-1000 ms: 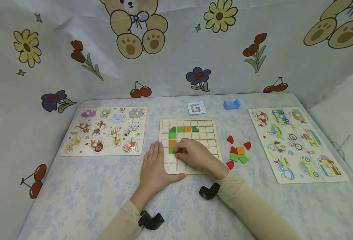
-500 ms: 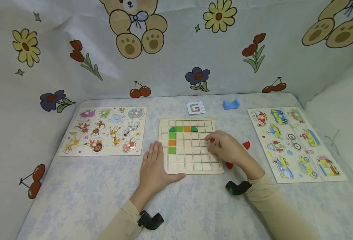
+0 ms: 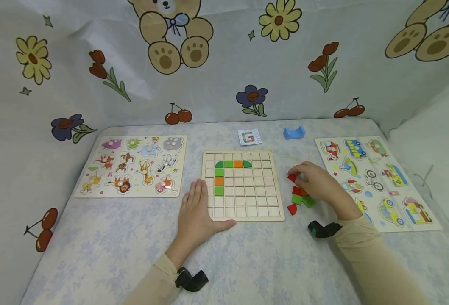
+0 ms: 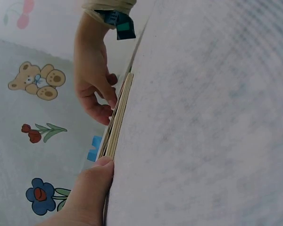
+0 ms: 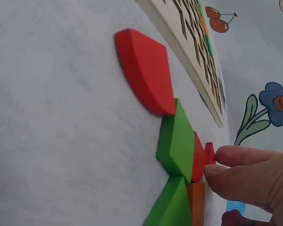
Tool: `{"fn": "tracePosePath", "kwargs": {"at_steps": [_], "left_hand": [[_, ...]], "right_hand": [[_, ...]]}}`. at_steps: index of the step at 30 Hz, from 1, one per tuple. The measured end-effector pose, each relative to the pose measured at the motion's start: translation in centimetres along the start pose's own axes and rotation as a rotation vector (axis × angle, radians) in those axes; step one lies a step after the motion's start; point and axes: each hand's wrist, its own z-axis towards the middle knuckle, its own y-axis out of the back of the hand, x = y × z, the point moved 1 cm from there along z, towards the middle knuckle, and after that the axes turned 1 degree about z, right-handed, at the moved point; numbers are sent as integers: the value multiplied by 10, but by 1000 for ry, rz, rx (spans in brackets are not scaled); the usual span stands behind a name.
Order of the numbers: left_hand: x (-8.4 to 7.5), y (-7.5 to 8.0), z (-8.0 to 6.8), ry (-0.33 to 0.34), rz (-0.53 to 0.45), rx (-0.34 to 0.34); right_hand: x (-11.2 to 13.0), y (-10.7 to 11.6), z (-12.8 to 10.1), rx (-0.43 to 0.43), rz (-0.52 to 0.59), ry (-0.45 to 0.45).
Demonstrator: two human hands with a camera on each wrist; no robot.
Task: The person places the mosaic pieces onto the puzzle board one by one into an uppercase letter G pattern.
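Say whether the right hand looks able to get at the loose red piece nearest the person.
Likely yes: the right hand is close by and nothing covers the near red piece. The fingertips are at another red piece, though, so they would have to shift first.

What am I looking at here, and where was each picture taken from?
There's no machine: someone is working bare-handed at a table. The wide pictures are taken from the person's head, the two close ones from each wrist. The left hand rests against a wooden grid board. The right hand is at a red quarter-circle piece, near green squares; whether it holds the piece, I can't tell. Nearby: an animal puzzle, vehicle puzzle, pattern card and blue notched block.
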Motion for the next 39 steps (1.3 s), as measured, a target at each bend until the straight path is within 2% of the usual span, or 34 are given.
{"fn": "tracePosePath", "kwargs": {"at_steps": [8,13,16,21,26,33,39], "left_hand": [[1,0,-1,1,-1,-1],[1,0,-1,-2,-6,-6],[1,-1,0,-1,-2,-8],[1,0,0,1,-1,-8],[1,0,0,1,-4,-2],[1,0,0,6,-4,13],[1,1,0,2,-6,12]], "right_hand": [[-2,1,9,12,0,-29],[-2,-1,10,-22,-60,-74],[-1,0,11,-19,-76,-65],[2,4,11,45,-36,-16],[3,5,11,60,-20,-25],[-1,2,10,20,49,-44],[7,-5,9,-39,151,35]]}}
